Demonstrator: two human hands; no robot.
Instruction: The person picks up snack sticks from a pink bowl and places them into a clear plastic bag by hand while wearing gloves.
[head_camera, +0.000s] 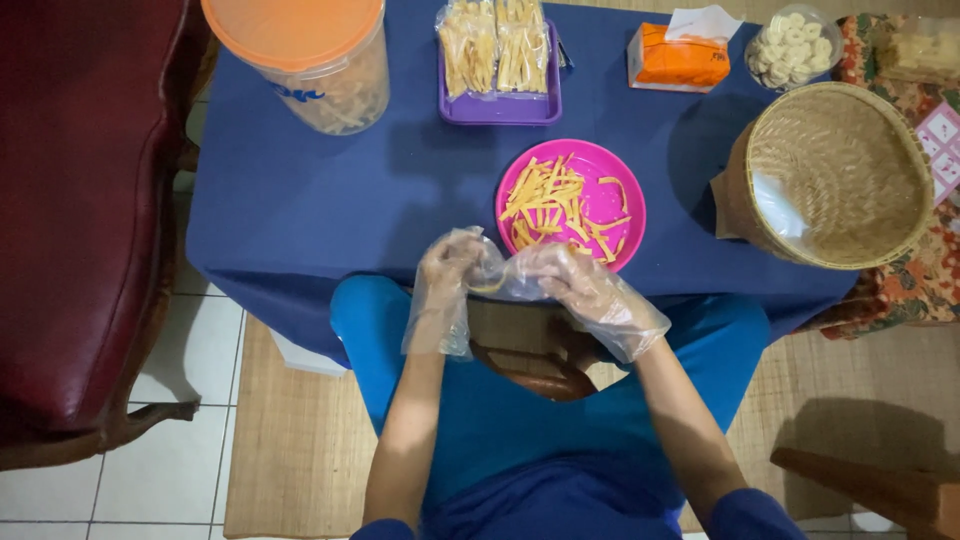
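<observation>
Pinching a small clear bag (500, 275) between both gloved grips, left hand (448, 268) and right hand (585, 285), just below the pink plate (625, 170) of sticks

Both forearms reach forward, bare; the left hand (447, 285) and right hand (590, 290) meet at the middle, fingers curled together.

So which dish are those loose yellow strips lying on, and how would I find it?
Start at the blue-clothed table. Near its front edge, just beyond the gloved hands, sits a round pink plate of yellow strips. The purple tray behind it is rectangular with bagged strips; only the plate holds them loose.
</observation>
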